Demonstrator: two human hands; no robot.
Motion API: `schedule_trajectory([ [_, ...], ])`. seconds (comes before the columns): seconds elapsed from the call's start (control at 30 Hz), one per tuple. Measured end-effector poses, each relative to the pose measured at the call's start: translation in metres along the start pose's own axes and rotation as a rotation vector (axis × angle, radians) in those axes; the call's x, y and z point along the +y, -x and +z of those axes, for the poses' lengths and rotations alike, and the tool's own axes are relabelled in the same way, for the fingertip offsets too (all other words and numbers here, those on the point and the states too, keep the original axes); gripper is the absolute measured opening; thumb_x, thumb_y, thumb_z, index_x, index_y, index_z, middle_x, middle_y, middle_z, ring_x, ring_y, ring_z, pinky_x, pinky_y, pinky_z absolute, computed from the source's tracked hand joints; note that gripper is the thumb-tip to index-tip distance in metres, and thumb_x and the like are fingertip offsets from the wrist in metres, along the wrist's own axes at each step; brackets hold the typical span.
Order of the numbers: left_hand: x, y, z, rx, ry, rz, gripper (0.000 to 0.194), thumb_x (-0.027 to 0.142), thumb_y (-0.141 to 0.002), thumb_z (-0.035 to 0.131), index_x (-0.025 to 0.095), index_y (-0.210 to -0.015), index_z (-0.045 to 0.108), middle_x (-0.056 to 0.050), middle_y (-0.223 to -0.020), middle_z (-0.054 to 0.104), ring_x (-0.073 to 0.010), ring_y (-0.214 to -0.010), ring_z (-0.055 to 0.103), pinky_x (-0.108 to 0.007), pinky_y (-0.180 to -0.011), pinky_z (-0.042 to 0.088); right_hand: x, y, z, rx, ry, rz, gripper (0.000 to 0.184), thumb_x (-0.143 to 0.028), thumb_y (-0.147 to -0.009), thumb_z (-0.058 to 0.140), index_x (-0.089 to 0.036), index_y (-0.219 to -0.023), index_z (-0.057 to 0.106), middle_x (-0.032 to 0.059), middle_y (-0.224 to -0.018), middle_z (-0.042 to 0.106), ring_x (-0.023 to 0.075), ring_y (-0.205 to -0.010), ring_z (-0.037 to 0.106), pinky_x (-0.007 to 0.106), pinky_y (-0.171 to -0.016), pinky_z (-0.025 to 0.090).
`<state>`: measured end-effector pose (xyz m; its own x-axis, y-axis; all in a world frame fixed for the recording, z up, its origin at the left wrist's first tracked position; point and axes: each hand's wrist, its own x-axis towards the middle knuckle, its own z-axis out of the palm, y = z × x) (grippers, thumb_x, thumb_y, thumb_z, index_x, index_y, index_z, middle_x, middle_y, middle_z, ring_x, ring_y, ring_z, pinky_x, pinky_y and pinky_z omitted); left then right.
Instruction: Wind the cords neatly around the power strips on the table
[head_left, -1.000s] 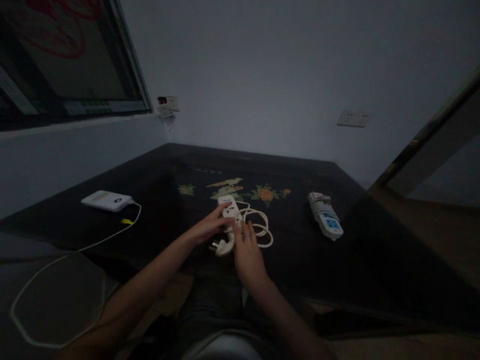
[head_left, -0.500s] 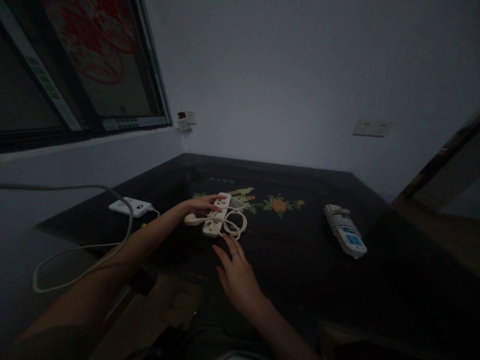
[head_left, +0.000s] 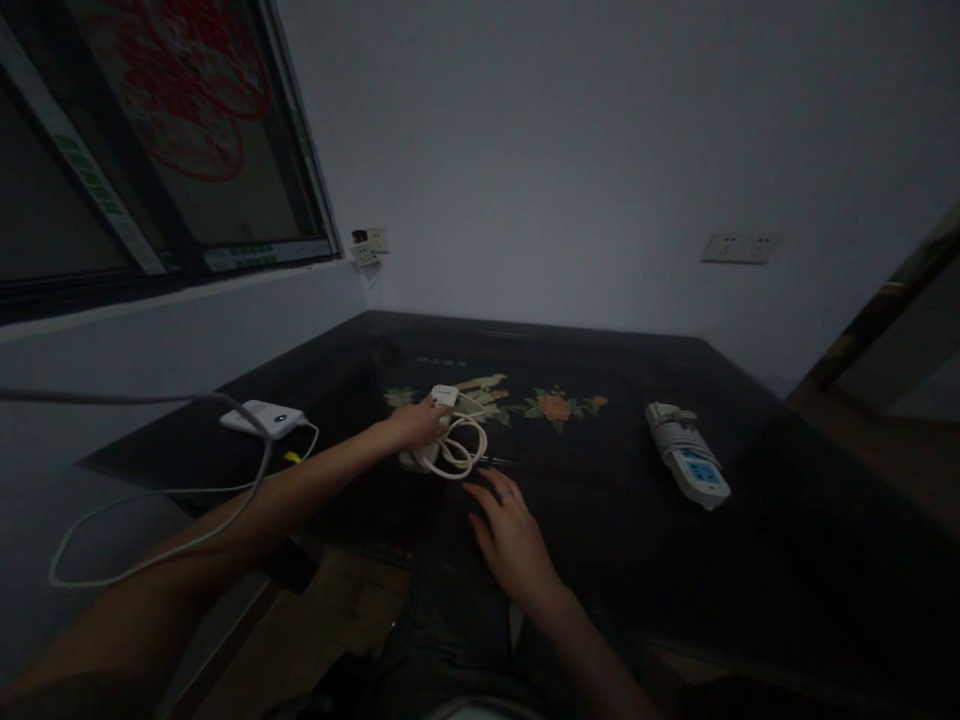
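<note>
Currently, left hand (head_left: pixel 420 424): clasped over the middle of a white power strip (head_left: pixel 445 395), its bare forearm (head_left: pixel 315 485) reaching in across the near left part of the tabletop.
Power strip: around the middle of the glossy black tabletop (head_left: pixel 600 510), set aslant, one end showing toward the far edge and the other toward the near edge; whether it rests flat or is slightly lifted cannot be told.
Cream cord (head_left: pixel 484 440): loosely looped at the strip's right side, between the two hands.
Right hand (head_left: pixel 517 550): palm down, fingers parted and slightly bent, a ring on one of them, near the loops and toward the near edge; fingertip contact with the surface is unclear.
Floral print (head_left: pixel 556 408): a bird and an orange bloom with green leaves, just beyond the loops, toward the far edge.
Second power strip (head_left: pixel 697 475): toward the right edge, blue socket face up, a pale cord (head_left: pixel 679 438) wound around it.
White power bank (head_left: pixel 264 418): by the left edge, with a cable plugged in and a yellow tag (head_left: pixel 292 457) beside it.
Wall (head_left: pixel 525 180): pale, rising behind the far edge, with a socket plate (head_left: pixel 741 247) behind the far right corner.
</note>
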<state>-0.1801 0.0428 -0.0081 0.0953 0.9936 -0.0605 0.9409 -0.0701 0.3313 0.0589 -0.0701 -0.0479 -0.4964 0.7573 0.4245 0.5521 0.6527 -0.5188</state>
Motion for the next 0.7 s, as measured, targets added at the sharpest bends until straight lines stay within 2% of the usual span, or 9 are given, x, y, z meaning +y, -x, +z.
schedule_trajectory([
  [0.1,0.015,0.019,0.014,0.012,-0.126,-0.048,0.062,0.049,-0.084,0.052,0.033,-0.141,0.038,-0.018,-0.151,0.029,-0.0454,-0.123,0.046,-0.061,-0.094,0.036,0.012,0.011,-0.005,0.041,-0.013,0.027,0.037,-0.011,-0.088,0.047,-0.022,-0.120,0.060,0.0095,-0.132,0.053,0.0245,-0.127,0.045,0.045,-0.104,0.044],
  [0.23,0.019,0.026,0.019,0.015,-0.196,-0.065,0.058,0.049,-0.090,0.039,0.036,-0.145,0.029,-0.015,-0.155,0.021,-0.0450,-0.127,0.042,-0.061,-0.093,0.037,0.029,0.028,-0.012,0.100,-0.031,0.068,0.034,-0.012,-0.088,0.045,-0.022,-0.116,0.062,0.0098,-0.127,0.056,0.0236,-0.121,0.050,0.044,-0.101,0.047],
  [0.4,0.011,0.027,0.020,-0.014,-0.223,-0.046,0.074,0.044,-0.081,0.055,0.041,-0.147,0.022,-0.011,-0.157,0.019,-0.0452,-0.128,0.040,-0.059,-0.092,0.041,0.047,0.050,-0.021,0.188,-0.052,0.120,0.030,-0.016,-0.089,0.045,-0.022,-0.112,0.064,0.0102,-0.123,0.058,0.0238,-0.116,0.054,0.045,-0.097,0.048],
  [0.53,0.010,0.032,0.026,0.085,-0.224,-0.025,0.074,0.040,-0.080,0.055,0.043,-0.146,0.021,-0.012,-0.156,0.020,-0.0444,-0.128,0.040,-0.058,-0.088,0.043,0.053,0.064,-0.025,0.258,-0.058,0.183,0.027,-0.020,-0.089,0.046,-0.023,-0.108,0.065,0.0101,-0.119,0.060,0.0242,-0.111,0.058,0.044,-0.094,0.051],
  [0.7,0.012,0.034,0.034,0.172,-0.192,-0.047,0.072,0.036,-0.080,0.057,0.044,-0.145,0.025,-0.009,-0.155,0.023,-0.0426,-0.127,0.041,-0.056,-0.088,0.044,0.053,0.066,-0.024,0.264,-0.053,0.199,0.025,-0.023,-0.088,0.047,-0.024,-0.103,0.067,0.0092,-0.114,0.063,0.0244,-0.107,0.061,0.043,-0.091,0.053],
])
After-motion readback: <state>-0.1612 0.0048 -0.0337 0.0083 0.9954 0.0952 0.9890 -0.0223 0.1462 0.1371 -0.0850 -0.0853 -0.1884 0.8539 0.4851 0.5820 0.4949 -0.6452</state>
